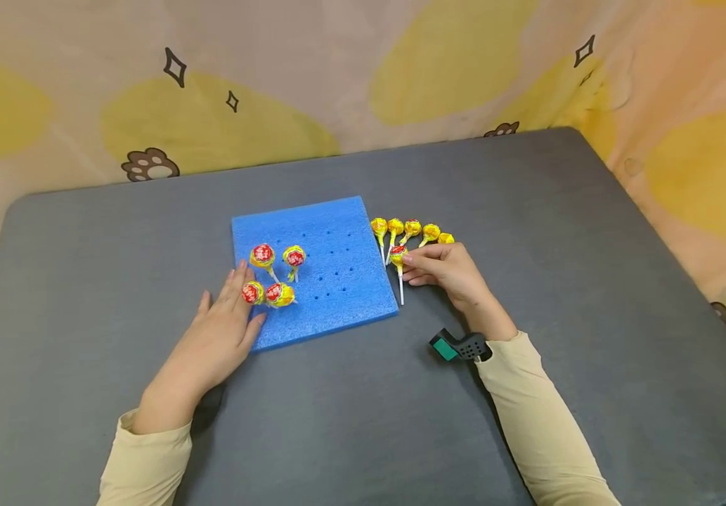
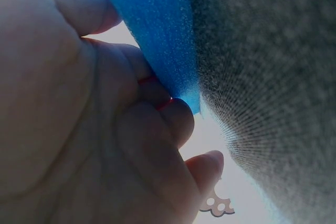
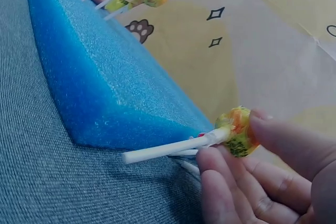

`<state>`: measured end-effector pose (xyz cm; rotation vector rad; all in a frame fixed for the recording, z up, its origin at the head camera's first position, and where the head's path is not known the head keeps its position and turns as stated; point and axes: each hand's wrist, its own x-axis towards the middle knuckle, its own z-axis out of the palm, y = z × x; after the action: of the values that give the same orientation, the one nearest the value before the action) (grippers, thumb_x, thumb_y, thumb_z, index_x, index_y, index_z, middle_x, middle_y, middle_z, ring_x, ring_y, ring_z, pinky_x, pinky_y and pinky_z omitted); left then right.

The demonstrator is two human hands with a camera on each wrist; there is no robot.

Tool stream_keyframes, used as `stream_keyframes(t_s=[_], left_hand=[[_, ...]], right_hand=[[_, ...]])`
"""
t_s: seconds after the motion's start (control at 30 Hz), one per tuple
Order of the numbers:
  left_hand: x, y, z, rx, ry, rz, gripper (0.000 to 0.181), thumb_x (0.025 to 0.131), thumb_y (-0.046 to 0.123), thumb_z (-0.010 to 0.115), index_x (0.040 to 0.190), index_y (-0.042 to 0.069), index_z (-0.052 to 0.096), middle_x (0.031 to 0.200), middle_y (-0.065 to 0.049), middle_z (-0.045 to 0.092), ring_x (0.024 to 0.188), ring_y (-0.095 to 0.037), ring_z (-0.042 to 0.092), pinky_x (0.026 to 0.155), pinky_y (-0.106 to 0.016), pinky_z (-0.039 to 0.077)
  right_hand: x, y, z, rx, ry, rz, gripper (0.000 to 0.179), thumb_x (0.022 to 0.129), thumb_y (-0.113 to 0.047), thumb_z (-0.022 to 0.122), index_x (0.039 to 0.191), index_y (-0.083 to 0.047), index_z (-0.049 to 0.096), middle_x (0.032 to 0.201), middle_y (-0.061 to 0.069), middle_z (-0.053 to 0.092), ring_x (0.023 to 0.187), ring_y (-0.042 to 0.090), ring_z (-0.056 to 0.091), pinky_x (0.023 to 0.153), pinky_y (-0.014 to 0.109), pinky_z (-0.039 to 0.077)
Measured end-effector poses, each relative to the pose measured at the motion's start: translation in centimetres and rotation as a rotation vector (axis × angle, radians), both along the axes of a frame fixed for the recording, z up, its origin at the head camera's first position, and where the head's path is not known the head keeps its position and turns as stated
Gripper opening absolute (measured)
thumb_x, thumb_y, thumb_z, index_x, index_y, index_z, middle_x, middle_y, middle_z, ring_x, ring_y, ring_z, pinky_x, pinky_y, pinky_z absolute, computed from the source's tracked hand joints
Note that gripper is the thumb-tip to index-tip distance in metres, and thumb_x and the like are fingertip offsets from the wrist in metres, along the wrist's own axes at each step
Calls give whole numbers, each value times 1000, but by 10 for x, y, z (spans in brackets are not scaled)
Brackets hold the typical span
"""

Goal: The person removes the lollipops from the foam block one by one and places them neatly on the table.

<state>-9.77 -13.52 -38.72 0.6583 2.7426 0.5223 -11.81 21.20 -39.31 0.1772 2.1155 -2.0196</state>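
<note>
A blue foam board (image 1: pixel 337 309) with rows of small holes lies flat on the table, several lollipops (image 1: pixel 280 294) standing by their sticks in its left part. My left hand (image 1: pixel 223 330) rests along the board's left edge, fingers straight and thumb at the front left corner. Just past the board's right edge, my right hand (image 1: pixel 445 274) pinches a lollipop (image 3: pixel 237 132) by its yellow and red wrapped head. Its white stick (image 3: pixel 163 149) points down toward the table in the head view. Behind that hand lie several more yellow lollipops (image 1: pixel 412 228) beside the board.
The grey table (image 1: pixel 350 422) runs up to a patterned cloth (image 1: pixel 337 63) at the back and right. A black and green device (image 1: pixel 457 346) sits at my right wrist, low over the table.
</note>
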Motion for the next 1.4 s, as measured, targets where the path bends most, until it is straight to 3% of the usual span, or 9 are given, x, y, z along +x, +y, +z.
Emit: stream_keyframes(t_s=[0.23,0.7,1.4], left_hand=[[-1,-2,0,2,2,-2,70,99,25,47,149,-6,10,157,-20,3,143,-37,6,107,-65,8],[-1,-1,0,-13,-1,6,72,99,26,46,149,-7,6,157,-21,2,143,-37,5,108,-64,8],[-1,-2,0,-12,-5,1,71,100,26,45,149,-6,6,157,-20,0,143,-36,4,108,-63,7]], right_hand=[[-1,-3,-1,72,-9,42,26,90,0,62,107,19,62,80,7,70,69,13,69,66,31,57],[-2,-11,-3,148,16,32,23,88,-2,66,102,17,66,80,11,70,64,9,67,61,27,56],[-1,-9,0,180,37,24,21,83,1,71,99,15,68,83,12,71,65,10,68,61,29,56]])
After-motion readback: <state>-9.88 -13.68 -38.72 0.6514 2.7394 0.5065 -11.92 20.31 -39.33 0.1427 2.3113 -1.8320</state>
